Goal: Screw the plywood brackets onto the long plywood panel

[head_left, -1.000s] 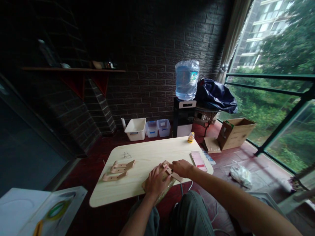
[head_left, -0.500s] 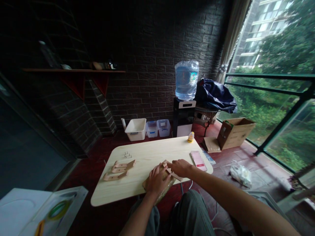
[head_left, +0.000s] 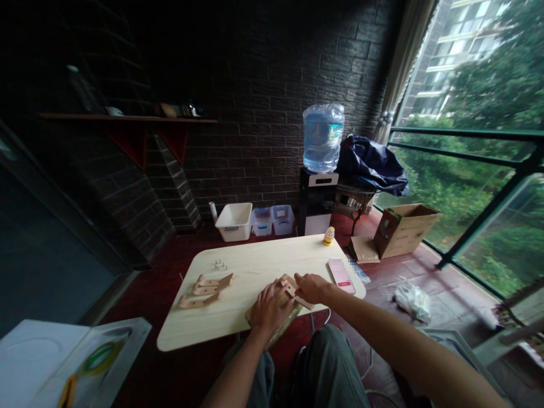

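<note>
- left hand [head_left: 268,309] flat, fingers spread, pressing wood piece [head_left: 284,303] on table [head_left: 255,266]
- right hand [head_left: 311,287] at its 2 o'clock, pinching strip [head_left: 293,291]; phone [head_left: 341,276] at 3 o'clock

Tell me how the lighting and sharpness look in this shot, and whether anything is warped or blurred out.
Head view: daylight enters from the window on the right, leaving the brick wall and left side very dark; the table is evenly lit. Straight lines bow toward the edges, wide-angle distortion. The pink card by the right hand is pixelated.
</note>
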{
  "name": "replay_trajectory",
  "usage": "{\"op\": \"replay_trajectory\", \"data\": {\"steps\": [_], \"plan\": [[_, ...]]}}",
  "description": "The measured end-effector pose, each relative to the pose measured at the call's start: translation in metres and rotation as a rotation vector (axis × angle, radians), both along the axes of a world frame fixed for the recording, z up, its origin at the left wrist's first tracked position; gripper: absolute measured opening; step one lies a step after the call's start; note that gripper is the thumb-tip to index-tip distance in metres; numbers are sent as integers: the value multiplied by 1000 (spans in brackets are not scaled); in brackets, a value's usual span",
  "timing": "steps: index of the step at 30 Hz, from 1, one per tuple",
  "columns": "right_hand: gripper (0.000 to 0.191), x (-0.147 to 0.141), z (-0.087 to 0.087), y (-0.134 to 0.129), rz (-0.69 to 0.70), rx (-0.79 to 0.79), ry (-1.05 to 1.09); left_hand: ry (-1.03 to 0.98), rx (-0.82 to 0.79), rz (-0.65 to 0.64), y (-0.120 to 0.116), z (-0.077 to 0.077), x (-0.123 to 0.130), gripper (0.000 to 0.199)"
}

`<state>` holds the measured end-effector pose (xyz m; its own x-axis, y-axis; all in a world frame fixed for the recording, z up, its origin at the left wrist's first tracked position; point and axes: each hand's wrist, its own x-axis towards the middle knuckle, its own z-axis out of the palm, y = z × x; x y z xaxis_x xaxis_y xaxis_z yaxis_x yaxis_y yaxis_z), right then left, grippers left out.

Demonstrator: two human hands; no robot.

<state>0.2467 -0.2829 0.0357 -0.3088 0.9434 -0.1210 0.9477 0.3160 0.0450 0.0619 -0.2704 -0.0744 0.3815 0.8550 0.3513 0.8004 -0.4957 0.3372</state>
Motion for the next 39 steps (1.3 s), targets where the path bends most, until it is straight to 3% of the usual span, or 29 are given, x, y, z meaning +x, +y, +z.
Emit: {"op": "replay_trajectory", "data": {"steps": [4,7,17,25,28,34,39], "plan": [[34,6,0,2,177,4,-51,6,-33,9,-2,3,0,53],[34,7,-2,4,227,11,-50,5,-50,20,-2,5,0,53],[34,-1,0,-2,17,-22,17,18,-42,6,-2,6,-1,55],[32,5,3,5,232,-15,-62,7,-75,29,-3,7,0,54],[35,2,-1,7,219,-35,-36,-4,-67,32,0,3,0,53],[35,-4,1,4,45,-80,-15,3,-55,4,2,0,-2,55],[33,-6,9,5,166,-71,-84,1,-39,14,-1,3,-1,53]]}}
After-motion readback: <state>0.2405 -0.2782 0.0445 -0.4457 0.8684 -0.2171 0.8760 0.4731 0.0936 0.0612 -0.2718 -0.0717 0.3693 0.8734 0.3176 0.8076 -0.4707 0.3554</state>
